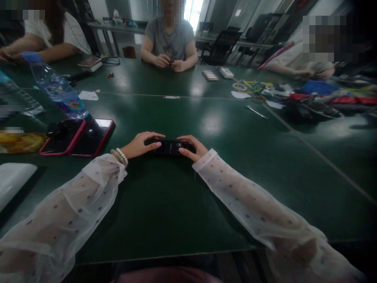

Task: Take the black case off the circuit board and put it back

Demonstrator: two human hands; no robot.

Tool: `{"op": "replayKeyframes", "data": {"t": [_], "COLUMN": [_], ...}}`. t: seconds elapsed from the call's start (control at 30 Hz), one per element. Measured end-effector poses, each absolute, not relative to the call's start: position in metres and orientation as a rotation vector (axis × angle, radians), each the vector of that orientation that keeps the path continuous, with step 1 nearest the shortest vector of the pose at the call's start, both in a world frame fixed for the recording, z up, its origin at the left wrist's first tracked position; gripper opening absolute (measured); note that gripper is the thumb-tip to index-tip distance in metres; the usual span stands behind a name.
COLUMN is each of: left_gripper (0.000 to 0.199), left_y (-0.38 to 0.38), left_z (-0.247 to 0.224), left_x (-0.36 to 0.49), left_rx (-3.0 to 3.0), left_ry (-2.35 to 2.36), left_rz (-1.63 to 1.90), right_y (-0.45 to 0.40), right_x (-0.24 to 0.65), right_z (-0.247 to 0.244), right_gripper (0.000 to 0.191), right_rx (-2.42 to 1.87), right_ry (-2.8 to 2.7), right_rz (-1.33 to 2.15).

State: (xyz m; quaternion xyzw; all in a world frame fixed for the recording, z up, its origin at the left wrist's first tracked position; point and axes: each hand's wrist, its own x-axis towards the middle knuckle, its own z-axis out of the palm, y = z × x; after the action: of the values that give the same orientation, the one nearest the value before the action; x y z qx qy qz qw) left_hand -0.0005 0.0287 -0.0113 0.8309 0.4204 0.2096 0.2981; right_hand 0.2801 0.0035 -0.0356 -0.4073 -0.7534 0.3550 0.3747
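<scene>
A small black device with a lit screen (170, 147), which looks like a phone, lies level just above or on the green table in front of me. My left hand (145, 144) grips its left end, thumb on the front face and fingers along the far edge. On its right end, my right hand (193, 147) is closed the same way, the thumb resting over the screen. Beaded bracelets (120, 156) circle my left wrist. Sheer white sleeves with dark stars cover both forearms.
Left of my hands lie two phones in red cases (92, 137), a water bottle (59, 88) and a yellow packet (22, 141). A wrench-like tool (256, 112) and tangled cables (312, 98) lie to the right. A person in grey (169, 43) sits opposite, with others at both sides.
</scene>
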Motion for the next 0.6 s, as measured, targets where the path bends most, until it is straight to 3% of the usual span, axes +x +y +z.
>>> {"op": "replayKeyframes", "data": {"t": [0.3,0.6], "left_gripper": [0.058,0.059], "left_y": [0.0277,0.0278], "left_z": [-0.01,-0.0104], "left_x": [0.0016,0.0015], "left_rx": [2.222,2.219], "left_ry": [1.125,1.129], "left_rz": [0.54,0.54], "right_y": [0.0064,0.0125], "right_x": [0.2816,0.2859], "right_z": [-0.0324,-0.0355], "right_gripper": [0.054,0.048], "right_rx": [-0.993,-0.999], "right_ry": [-1.803,-1.809], "right_rz": [1.157,1.176]}}
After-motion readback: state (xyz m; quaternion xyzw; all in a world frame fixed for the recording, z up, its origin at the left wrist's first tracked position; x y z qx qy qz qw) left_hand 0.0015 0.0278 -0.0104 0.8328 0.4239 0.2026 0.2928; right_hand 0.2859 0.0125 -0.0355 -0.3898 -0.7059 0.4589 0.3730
